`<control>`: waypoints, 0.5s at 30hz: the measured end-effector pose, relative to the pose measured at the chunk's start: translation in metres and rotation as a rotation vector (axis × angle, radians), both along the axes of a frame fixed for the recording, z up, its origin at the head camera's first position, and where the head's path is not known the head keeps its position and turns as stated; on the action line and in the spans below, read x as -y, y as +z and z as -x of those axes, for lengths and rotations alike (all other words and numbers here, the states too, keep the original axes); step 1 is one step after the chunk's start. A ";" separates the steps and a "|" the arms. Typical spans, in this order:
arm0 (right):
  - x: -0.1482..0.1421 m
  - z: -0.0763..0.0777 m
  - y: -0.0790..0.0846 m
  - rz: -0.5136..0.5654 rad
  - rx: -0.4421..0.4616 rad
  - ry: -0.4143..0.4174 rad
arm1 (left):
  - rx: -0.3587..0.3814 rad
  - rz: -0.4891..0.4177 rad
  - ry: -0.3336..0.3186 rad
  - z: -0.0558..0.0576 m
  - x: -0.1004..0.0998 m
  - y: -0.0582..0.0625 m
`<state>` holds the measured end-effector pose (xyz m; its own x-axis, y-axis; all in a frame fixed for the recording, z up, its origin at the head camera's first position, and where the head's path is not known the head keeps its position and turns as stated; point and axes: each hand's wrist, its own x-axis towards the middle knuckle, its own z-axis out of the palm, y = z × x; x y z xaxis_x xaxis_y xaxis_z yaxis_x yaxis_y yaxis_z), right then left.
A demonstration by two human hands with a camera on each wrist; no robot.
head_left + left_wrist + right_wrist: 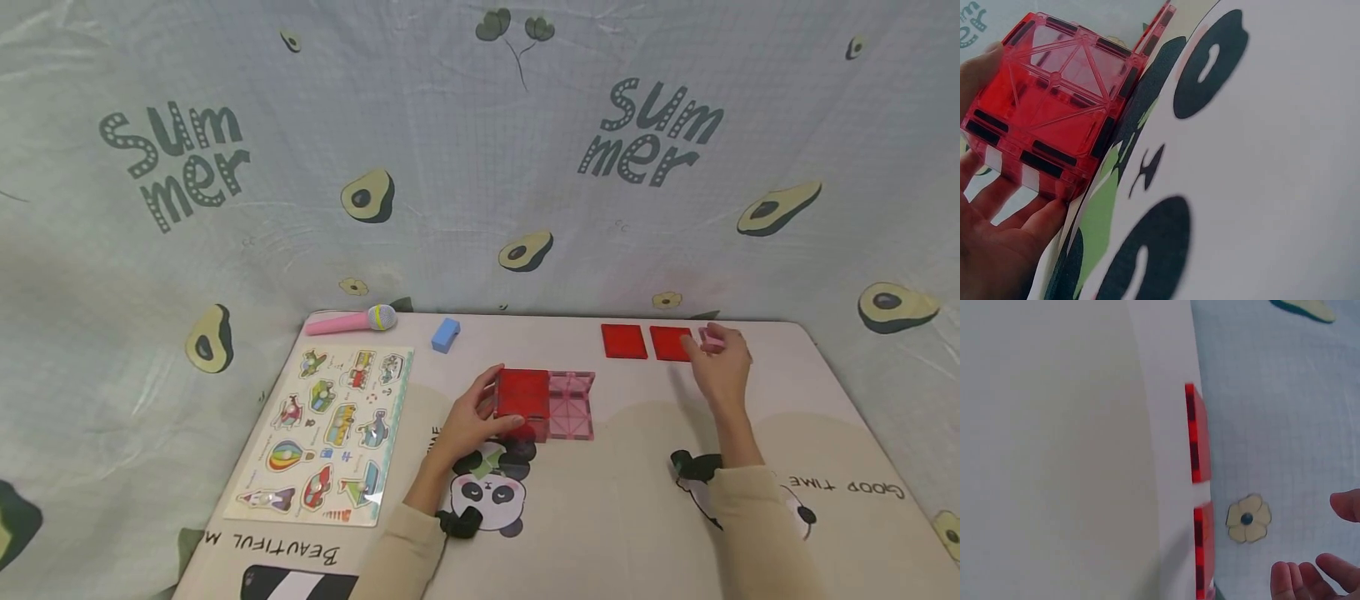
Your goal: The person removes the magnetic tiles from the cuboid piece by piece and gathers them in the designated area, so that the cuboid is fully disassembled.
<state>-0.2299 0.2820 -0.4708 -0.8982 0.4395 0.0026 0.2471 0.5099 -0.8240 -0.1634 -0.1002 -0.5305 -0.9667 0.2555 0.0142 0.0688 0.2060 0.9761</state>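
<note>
My left hand (471, 427) grips a box of red magnetic tiles (523, 393), thumb on the near side and fingers around the left side. In the left wrist view the box (1054, 94) shows clear red panels with dark magnets along their edges. Flat pink magnetic tiles (572, 415) adjoin its right side, with another pink tile standing at their far edge. My right hand (722, 371) hovers at the back right, over a small pink piece (708, 337) partly hidden by the fingers. In the right wrist view its thumb and fingers (1316, 581) are apart with nothing between them.
Two red square tiles (624, 342) lie near the table's back edge, left of the right hand. A blue block (446, 335) and a pink toy microphone (351, 320) lie at the back left. A vehicle picture puzzle board (352, 454) covers the left side. A patterned curtain (450, 125) rises behind.
</note>
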 end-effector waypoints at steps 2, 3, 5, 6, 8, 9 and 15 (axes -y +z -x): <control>0.005 -0.004 0.000 -0.007 -0.036 0.023 | -0.001 0.004 0.002 0.000 0.000 0.000; 0.008 -0.005 0.001 -0.006 -0.050 0.037 | 0.000 0.005 0.003 0.000 0.000 0.000; 0.012 -0.009 0.001 -0.005 -0.082 0.067 | 0.003 0.004 0.004 0.000 0.000 0.000; 0.015 -0.010 0.001 -0.004 -0.094 0.081 | 0.004 0.002 0.004 0.000 0.000 0.000; 0.019 -0.014 0.002 -0.002 -0.113 0.110 | 0.007 0.000 0.004 0.000 0.000 0.000; 0.022 -0.015 0.001 -0.006 -0.119 0.125 | 0.007 -0.001 0.002 0.000 0.000 0.000; 0.038 -0.023 -0.001 -0.027 -0.135 0.219 | 0.002 0.002 -0.001 0.001 0.000 -0.002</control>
